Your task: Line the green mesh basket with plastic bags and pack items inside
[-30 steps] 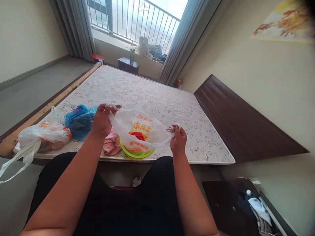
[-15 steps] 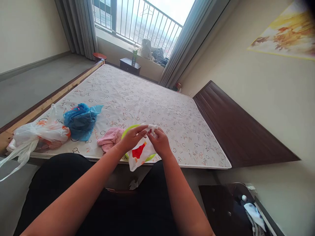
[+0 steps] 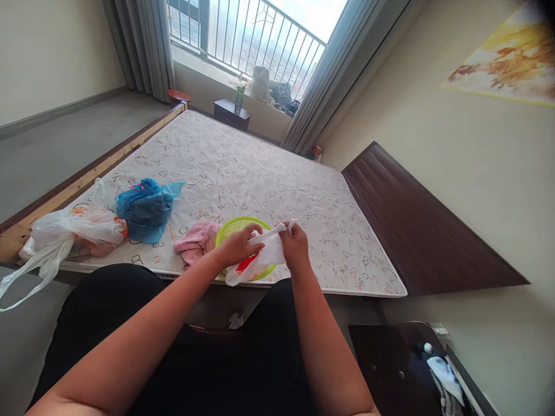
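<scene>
A white plastic bag (image 3: 269,249) with a red print is stretched between my two hands, over a lime-green mesh basket (image 3: 225,229). My right hand (image 3: 295,247) pinches the bag's twisted top end, and a short tip sticks up past the fingers. On the bag's other side, my left hand (image 3: 239,246) holds it between thumb and curved fingers. The bag hides much of the basket, so its contents cannot be made out. A pink towel (image 3: 198,241) lies crumpled on the mattress against the basket's left side.
The lettered mattress (image 3: 243,167) sits in a wooden bed frame (image 3: 93,163). To the left lie a blue plastic bag (image 3: 150,209) and a knotted white bag (image 3: 82,231). A dark cabinet (image 3: 390,358) with cloths stands at lower right. The headboard (image 3: 416,225) is on the right.
My hands have moved apart, the right one outward, pulling the white bag's top sideways. The bag's lower part has risen slightly, and more of the green basket's rim shows.
</scene>
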### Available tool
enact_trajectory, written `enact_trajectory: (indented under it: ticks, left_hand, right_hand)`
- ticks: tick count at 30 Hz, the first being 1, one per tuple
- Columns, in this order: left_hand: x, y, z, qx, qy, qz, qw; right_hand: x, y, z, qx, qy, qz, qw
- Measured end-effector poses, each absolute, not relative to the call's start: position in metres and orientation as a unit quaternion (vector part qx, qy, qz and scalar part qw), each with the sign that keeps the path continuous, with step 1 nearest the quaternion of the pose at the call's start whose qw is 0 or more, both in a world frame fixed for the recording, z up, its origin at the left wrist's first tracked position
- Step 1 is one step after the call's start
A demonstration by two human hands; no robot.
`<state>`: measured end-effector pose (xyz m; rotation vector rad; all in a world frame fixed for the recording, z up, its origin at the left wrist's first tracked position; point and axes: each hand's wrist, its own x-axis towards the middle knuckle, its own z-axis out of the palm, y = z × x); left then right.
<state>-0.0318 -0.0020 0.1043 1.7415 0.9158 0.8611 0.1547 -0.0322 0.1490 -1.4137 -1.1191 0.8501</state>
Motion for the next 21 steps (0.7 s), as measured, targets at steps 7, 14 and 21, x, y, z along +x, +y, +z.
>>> enact_trajectory:
  ticks: [7,14,21]
  left_hand:
    - [-0.025,-0.003,0.095,0.659,0.337,0.35,0.575]
    - [-0.012,-0.021,0.104,0.596,0.262,0.4,0.645]
    - [-0.01,-0.007,0.081,0.694,0.338,0.283,0.569]
  right_hand:
    - [0.178,-0.03,0.142,-0.577,-0.401,0.412,0.58]
    - [0.177,-0.026,0.117,-0.595,-0.374,0.393,0.593]
    - [0.194,-0.024,0.122,-0.59,-0.408,0.438,0.541]
